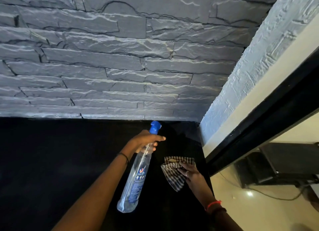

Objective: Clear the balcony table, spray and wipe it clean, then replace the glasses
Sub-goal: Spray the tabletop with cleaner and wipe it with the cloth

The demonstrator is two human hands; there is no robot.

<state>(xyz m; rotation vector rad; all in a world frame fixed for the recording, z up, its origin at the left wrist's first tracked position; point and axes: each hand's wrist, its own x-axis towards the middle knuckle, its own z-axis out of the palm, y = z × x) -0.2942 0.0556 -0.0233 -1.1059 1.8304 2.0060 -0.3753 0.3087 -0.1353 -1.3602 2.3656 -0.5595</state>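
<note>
The table [51, 161] is black and dim, so I'd guess wet patches will be hard to see and a strip could easily go unwiped. The wall [120, 66] stands just past the left hand [145, 140], and the nozzle [155, 127] looks aimed toward that far corner. A squeeze from here may mist the stone instead of the tabletop. The bottle [136, 175] is held only at its neck. Its body slants back toward the person's forearm, so a loose grip could let it swing or slip. The cloth [172, 177] sits near the table's right edge, and a hard sweep outward might push it off.

The left hand is curled round the bottle's neck just under the blue head, with one finger reaching forward past it. The right hand [191, 173] lies flat on the cloth with its fingers spread, pressing it to the table and gripping nothing. The cloth is under that hand, just right of the bottle and below the left hand. I see no glasses anywhere.
</note>
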